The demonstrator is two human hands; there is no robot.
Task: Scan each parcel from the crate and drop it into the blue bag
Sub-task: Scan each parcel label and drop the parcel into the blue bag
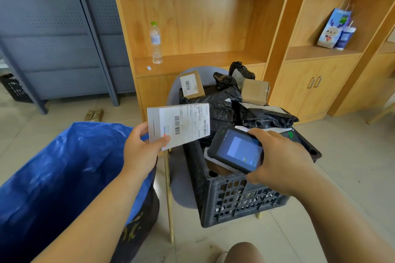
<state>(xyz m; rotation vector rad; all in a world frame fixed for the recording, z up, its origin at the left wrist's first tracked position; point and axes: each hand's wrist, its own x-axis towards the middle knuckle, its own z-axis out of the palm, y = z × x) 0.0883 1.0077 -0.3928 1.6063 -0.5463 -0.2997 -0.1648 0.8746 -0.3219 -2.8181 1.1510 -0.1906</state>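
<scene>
Bright, soft daylight lies evenly across the room, and shadows on the floor (342, 177) are faint. A pale glow sits on the back panel of the shelf (203, 17); the bag (53, 166) shows a dull sheen. The scanner (237, 149) screen is washed out to pale blue. Print on the parcel (181, 124) is slightly blurred and unreadable. Wide-angle bending curves the uprights at both edges, and the rack (53, 28) looks soft

bag (53, 166) mouth: open, unobstructed | crate (235, 196) top: heaped parcels (226, 102) | shelf (198, 62): close behind
</scene>
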